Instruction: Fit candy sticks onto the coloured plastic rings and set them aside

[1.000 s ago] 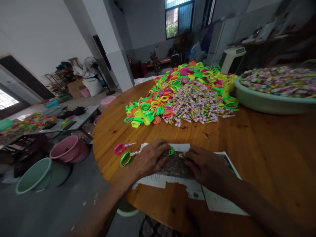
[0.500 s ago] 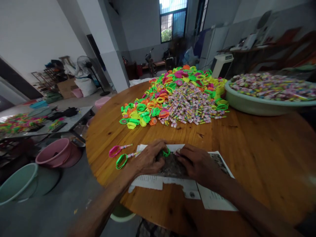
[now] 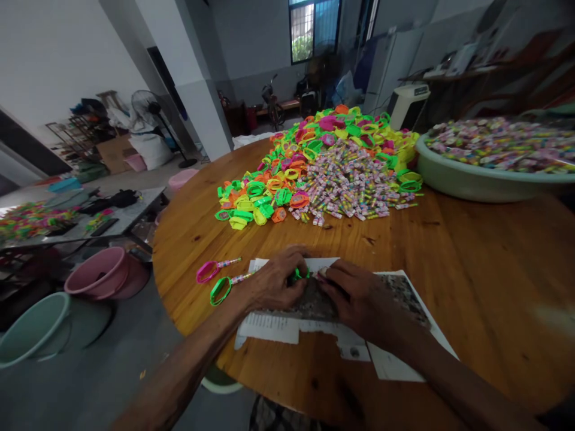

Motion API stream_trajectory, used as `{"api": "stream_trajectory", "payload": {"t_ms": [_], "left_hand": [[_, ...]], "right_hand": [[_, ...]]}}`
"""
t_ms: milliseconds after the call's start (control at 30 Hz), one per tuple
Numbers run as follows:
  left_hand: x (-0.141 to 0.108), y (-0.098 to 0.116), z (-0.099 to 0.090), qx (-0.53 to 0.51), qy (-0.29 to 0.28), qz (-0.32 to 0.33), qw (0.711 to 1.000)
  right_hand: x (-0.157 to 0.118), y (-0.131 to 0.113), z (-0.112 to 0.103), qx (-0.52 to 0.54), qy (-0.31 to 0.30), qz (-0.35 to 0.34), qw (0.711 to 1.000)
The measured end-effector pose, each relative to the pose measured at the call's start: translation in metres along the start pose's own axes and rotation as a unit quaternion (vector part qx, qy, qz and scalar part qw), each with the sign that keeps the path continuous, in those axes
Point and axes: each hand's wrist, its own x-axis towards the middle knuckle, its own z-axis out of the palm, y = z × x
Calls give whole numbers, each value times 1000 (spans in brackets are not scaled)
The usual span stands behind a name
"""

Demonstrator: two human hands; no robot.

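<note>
Near the front edge of the round wooden worktop [image 3: 471, 251], both of our hands meet over a sheet of printed paper [image 3: 395, 359]. Our left hand [image 3: 274, 284] is closed on a small green plastic ring [image 3: 300, 275], only a sliver of which shows between the fingers. Our right hand [image 3: 359, 296] lies touching it, fingers curled toward the same spot; whether it pinches anything we cannot tell, since the fingertips are hidden

We judge the green piece to be light, thin moulded plastic: stiff enough to keep its loop, but likely to flex or snap if squeezed hard across the opening. Its smooth surface may slip, so the firmer hold would be on the rim, thumb on one side and fingertip on the other, close to where a stem would join. Just left of our left hand lie two finished-looking pieces, a pink loop with stick [image 3: 214, 269] and a green loop with stick [image 3: 227, 286], side by side on the wood, clear of the paper

Farther back sits a large heap of bright plastic loops [image 3: 278, 179] in green, yellow, orange and pink, and touching it a heap of small wrapped sticks [image 3: 350, 179]. These sticks look slender and light, best taken mid-length. At the right edge stands a pale green basin [image 3: 467, 182] filled with more of them. Pink and green tubs [image 3: 101, 275] rest on the floor to the left
</note>
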Motion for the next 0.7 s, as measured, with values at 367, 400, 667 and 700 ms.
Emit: {"api": "stream_trajectory", "payload": {"t_ms": [367, 400, 667, 700], "left_hand": [[0, 2, -3, 16, -10, -62, 998], [0, 2, -4, 10, -5, -64, 998], [-1, -4, -4, -35, -24, -138, 990], [-2, -5, -3, -23, -30, -145, 989]], "right_hand": [[-3, 3, 4, 38, 27, -1, 999], [-3, 3, 4, 41, 33, -2, 999], [-6, 6, 6, 48, 58, -1, 997], [-6, 6, 7, 46, 59, -2, 997]]}}
